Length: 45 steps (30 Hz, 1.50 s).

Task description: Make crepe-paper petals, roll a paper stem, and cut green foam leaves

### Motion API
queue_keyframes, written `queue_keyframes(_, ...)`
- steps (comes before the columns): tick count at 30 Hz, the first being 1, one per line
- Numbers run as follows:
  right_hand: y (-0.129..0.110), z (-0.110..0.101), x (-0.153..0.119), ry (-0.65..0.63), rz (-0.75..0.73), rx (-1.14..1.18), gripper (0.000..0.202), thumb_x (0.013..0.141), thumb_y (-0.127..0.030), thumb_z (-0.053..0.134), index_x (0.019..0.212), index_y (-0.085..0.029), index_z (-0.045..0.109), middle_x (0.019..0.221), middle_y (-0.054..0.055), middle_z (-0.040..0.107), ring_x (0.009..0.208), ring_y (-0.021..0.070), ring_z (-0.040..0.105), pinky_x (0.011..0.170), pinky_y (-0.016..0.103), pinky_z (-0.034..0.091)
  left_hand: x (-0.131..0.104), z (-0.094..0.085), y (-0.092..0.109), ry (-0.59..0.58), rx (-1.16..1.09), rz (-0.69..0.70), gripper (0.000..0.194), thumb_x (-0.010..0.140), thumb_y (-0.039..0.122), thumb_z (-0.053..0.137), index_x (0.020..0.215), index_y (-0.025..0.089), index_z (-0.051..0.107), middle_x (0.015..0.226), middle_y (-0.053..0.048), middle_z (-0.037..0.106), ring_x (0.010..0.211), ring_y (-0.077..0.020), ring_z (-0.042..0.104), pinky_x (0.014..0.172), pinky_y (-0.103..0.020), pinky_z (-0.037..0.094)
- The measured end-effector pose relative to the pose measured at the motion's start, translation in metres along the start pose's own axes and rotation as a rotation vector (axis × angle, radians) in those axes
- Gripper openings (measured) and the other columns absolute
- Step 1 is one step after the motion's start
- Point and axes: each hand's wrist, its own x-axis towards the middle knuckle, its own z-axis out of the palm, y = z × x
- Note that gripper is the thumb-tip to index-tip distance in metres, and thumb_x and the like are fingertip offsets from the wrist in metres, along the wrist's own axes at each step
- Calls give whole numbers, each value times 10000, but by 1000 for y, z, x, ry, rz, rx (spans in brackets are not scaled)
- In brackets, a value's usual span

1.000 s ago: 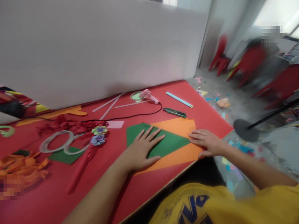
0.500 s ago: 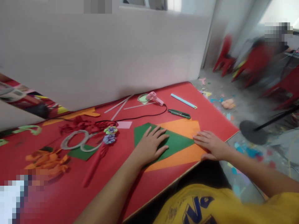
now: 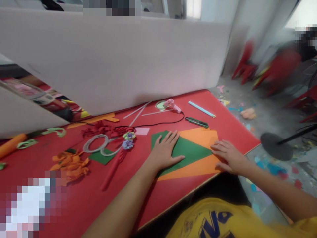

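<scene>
Resting on the green paper (image 3: pixel 189 151), the left hand (image 3: pixel 166 152) has its fingers spread and grips nothing; the right hand (image 3: pixel 229 157), also open, fingers extended, touches the right end of the orange paper (image 3: pixel 201 137) by the green tip. The orange lies beneath the green on the red table (image 3: pixel 232 132). Beyond are a cutter (image 3: pixel 196 122), a light-blue stick (image 3: pixel 201 109), then a pink glue gun (image 3: pixel 172 105).

red chairs (image 3: pixel 283 69) blurred, yellow shirt (image 3: pixel 198 221) cut off

Red chairs (image 3: pixel 245 64) stand on the littered floor (image 3: pixel 260 114) beyond the red table (image 3: pixel 232 122), near a white partition (image 3: pixel 138 56).
</scene>
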Motion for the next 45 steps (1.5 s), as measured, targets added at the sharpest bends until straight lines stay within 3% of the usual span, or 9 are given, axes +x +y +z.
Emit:
queue_keyframes(8,2,2,-2,32,-6,-10,489,1019,-504,651,1424,-237,710,1551,135,637,1493,371,521,1271,662,333,3,3,-19,12,41,-159,1133,896,861,509,1742,164,222,1791,-174,233,1655,-370,252,1307,-604,158)
queue_keyframes(16,1,6,-17,-18,69,-84,603,1014,-575,641,1518,-245,638,1693,133,472,1581,398,399,1277,682,296,3,3,-28,36,68,-182,1134,877,837,571,1746,196,223,1779,-168,283,1651,-440,219,1304,-706,33)
queue_keyframes(20,-2,7,-22,-35,94,-86,645,1008,-597,636,1538,-228,619,1703,145,454,1583,404,391,1273,682,297,1,-13,-15,54,51,17,926,978,642,577,1740,227,251,1775,-144,308,1656,-397,239,1328,-653,48)
queue_keyframes(22,-6,4,-22,-42,106,-88,659,997,-605,651,1529,-217,626,1692,152,469,1577,405,397,1278,674,290,1,-20,3,16,5,214,753,1054,450,493,1739,247,254,1777,-102,318,1653,-313,282,1351,-554,113)
queue_keyframes(24,-12,-2,-17,-53,122,-102,649,981,-605,674,1495,-209,658,1675,157,493,1572,408,401,1285,663,277,1,-22,24,-3,-43,331,696,1083,386,440,1740,255,252,1773,-86,336,1652,-284,292,1357,-514,119)
queue_keyframes(29,-43,-19,26,-49,212,-113,528,1024,-585,617,1367,-205,748,1624,164,555,1529,394,460,1283,636,276,2,-10,51,-59,-121,423,853,1055,639,480,1752,242,189,1785,-124,289,1658,-323,269,1356,-542,79)
queue_keyframes(34,-76,6,69,-103,122,7,994,971,-752,591,1670,-70,401,1739,210,357,1640,351,299,1364,534,180,1,-5,50,-74,-140,404,881,1024,642,533,1742,228,235,1762,-130,353,1665,-341,242,1354,-576,80)
queue_keyframes(38,-81,32,63,-154,135,35,1280,853,-878,627,1705,-2,245,1776,256,178,1681,378,155,1376,570,113,1,-5,48,-95,-143,380,940,990,687,556,1739,213,244,1784,-129,289,1671,-346,222,1356,-571,101)
queue_keyframes(45,-77,35,55,-171,173,45,1266,853,-912,576,1703,-21,281,1772,259,188,1680,377,165,1377,561,101,2,3,19,-36,-93,182,1014,967,786,506,1748,213,206,1780,-141,293,1651,-343,285,1344,-573,148)
